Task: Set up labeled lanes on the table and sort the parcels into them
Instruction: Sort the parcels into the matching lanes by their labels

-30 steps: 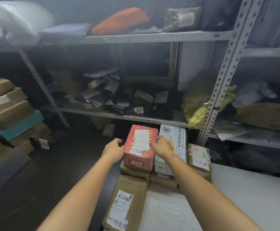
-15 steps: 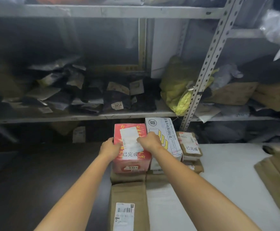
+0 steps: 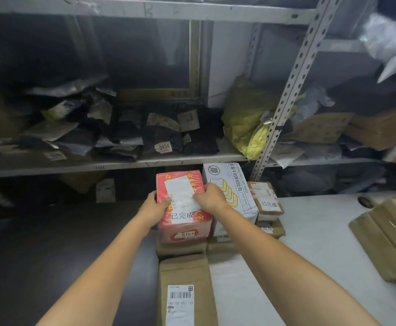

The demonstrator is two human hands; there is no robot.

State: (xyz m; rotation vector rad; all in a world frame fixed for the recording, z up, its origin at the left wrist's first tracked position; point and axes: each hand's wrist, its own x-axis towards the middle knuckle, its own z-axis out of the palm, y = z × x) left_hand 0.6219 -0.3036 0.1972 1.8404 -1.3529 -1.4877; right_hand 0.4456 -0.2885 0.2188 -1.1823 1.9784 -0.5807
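A red box (image 3: 185, 228) with a white shipping slip and a white paper label sits on top of brown parcels at the table's far left corner. My left hand (image 3: 153, 209) grips its left side, thumb on the top. My right hand (image 3: 210, 197) curls over its top right edge, fingers on the slip. Right beside it stands a white toast carton (image 3: 236, 187). A small brown parcel (image 3: 265, 198) with a white paper label lies right of that. A long brown parcel (image 3: 184, 285) with a barcode label lies nearer to me.
The white table (image 3: 310, 243) runs to the right, where stacked brown parcels (image 3: 387, 238) lie near its right edge. Metal shelving (image 3: 112, 164) with dark bags and a yellow bag (image 3: 246, 118) stands behind. The dark floor lies to the left.
My head has turned right and down, bringing the stacked parcels on the right into view. My left hand has closed in on the red box's left side. The box stays in place.
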